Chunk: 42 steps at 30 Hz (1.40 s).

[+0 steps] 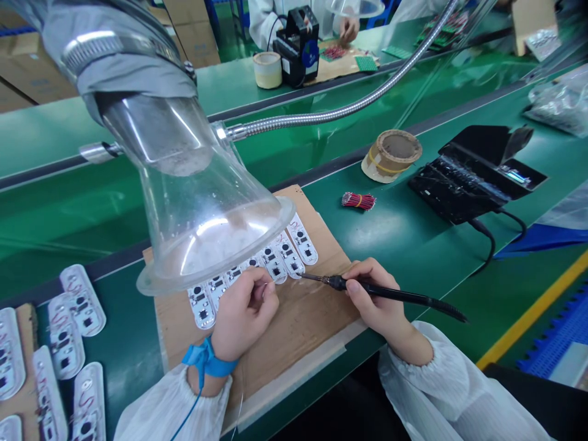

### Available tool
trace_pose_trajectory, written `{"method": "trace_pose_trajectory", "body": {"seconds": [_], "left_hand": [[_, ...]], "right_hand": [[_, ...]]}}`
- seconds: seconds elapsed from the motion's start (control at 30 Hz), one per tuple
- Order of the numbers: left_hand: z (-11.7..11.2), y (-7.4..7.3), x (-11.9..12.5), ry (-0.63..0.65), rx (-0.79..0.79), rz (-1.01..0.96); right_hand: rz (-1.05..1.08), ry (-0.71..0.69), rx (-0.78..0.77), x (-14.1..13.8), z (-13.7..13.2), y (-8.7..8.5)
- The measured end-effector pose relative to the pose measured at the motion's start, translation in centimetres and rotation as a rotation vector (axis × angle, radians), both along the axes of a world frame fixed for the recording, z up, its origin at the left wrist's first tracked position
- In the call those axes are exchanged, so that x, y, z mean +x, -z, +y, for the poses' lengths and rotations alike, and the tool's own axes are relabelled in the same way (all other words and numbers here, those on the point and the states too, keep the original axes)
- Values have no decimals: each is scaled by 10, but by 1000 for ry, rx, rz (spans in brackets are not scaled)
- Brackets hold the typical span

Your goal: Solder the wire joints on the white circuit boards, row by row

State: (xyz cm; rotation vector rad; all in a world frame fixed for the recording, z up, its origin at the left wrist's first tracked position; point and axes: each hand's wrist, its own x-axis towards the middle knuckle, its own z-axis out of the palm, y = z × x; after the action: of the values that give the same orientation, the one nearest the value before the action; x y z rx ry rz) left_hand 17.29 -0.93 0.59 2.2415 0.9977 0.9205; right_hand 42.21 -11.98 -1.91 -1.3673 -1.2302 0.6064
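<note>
My right hand [376,300] grips a soldering iron [381,291] like a pen. Its tip touches or hovers just over the lower end of a white circuit board [290,256]; I cannot tell which. Close by on the left, my left hand [245,309] is closed in a pinch, with a blue wrist strap [209,360] around the wrist. A thin solder wire [241,407] trails below that hand, and its end at the fingers is hard to see. Several such boards lie in a slanted row on a brown cardboard sheet [294,331], partly hidden by my left hand and the clear hood.
A clear fume hood [215,184] hangs over the boards on a flexible metal arm [321,116]. Bundled red wires [359,201], a tape roll [392,155] and a black case [463,177] sit to the right. More boards [82,300] lie left. A co-worker's hand [349,29] shows across the bench.
</note>
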Motion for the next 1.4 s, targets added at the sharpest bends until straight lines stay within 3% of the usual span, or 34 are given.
{"method": "trace_pose_trajectory", "body": {"seconds": [0.43, 0.6, 0.8, 1.0, 1.4], "left_hand": [[1, -1, -4, 73, -5, -17], [11, -9, -22, 22, -33, -44], [26, -9, -44, 110, -136, -57], [21, 3, -38, 136, -96, -120], [22, 3, -36, 198, -143, -87]], "right_hand": [[-12, -26, -3, 2, -1, 2], [81, 46, -25, 5, -4, 7], [114, 116, -70, -13, 3, -3], [89, 101, -105, -26, 11, 1], [31, 98, -101, -22, 6, 7]]}}
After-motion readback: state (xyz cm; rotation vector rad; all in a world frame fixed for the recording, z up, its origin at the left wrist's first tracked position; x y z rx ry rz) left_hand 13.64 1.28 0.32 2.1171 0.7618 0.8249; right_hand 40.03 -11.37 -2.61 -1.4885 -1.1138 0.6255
